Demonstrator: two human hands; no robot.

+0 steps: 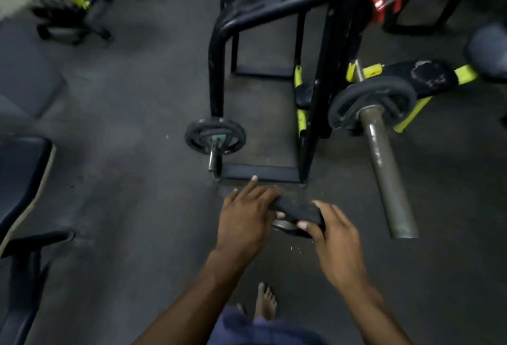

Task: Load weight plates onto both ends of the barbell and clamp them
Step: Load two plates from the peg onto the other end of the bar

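Both hands, left (244, 218) and right (333, 237), grip a plate (295, 211); next, I judge, slide it onto the barbell sleeve (386, 177) just right.

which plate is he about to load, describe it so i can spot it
Start at the long grey bar sleeve jutting toward the camera on the right. Just left of its tip, both hands grip a small black plate, the only one off a bar.
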